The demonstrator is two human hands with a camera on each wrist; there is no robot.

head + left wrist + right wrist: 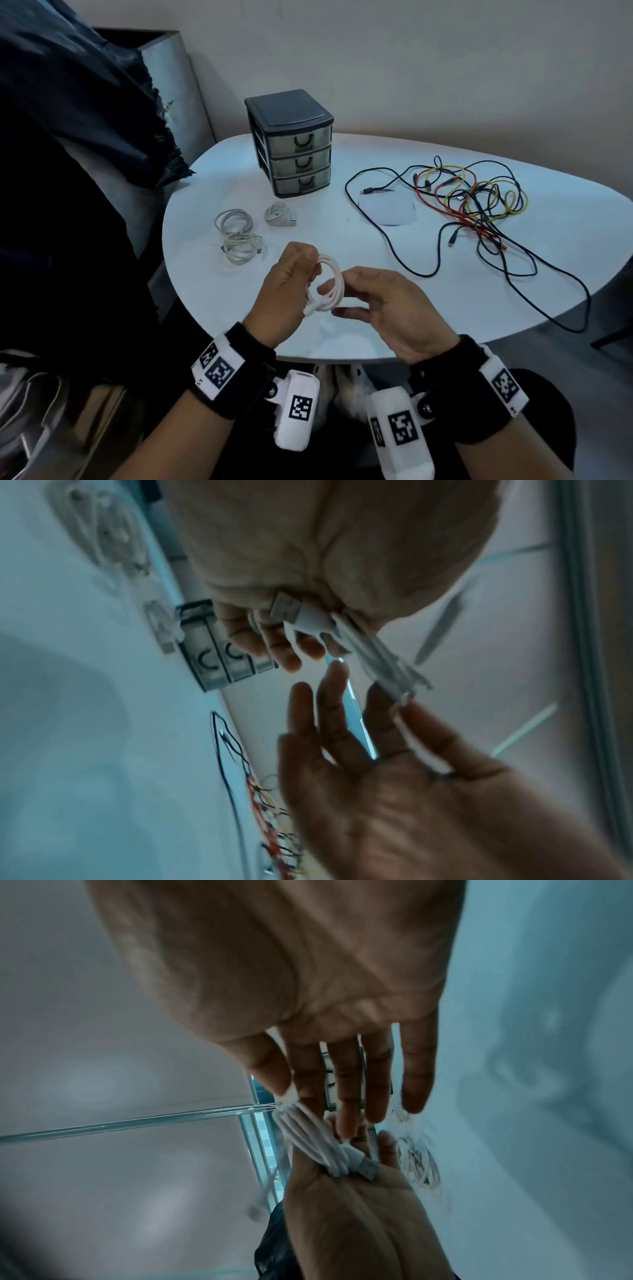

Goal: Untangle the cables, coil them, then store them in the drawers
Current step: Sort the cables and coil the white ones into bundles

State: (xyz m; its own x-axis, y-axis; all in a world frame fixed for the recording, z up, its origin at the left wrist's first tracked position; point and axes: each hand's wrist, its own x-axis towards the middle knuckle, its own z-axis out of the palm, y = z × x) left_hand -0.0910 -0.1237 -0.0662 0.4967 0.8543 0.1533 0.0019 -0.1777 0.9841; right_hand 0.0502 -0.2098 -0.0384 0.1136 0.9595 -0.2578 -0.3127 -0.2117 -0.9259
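A white cable coil (334, 277) hangs above the near edge of the table. My left hand (294, 277) grips one side of it, fingers curled round the strands and the USB plug (284, 610). My right hand (363, 294) pinches the opposite side of the coil (308, 1134) between thumb and index finger, its other fingers straight. Three coiled white cables (239, 236) lie on the table to the left. A tangle of black, red and yellow cables (472, 202) spreads over the right side. The dark three-drawer unit (291, 144) stands at the back with all drawers closed.
The round white table (428, 308) has a small paper sheet (387, 209) under the tangle's left part. One black cable (579, 322) droops over the right table edge. A dark cloth (85, 120) lies over furniture at the left.
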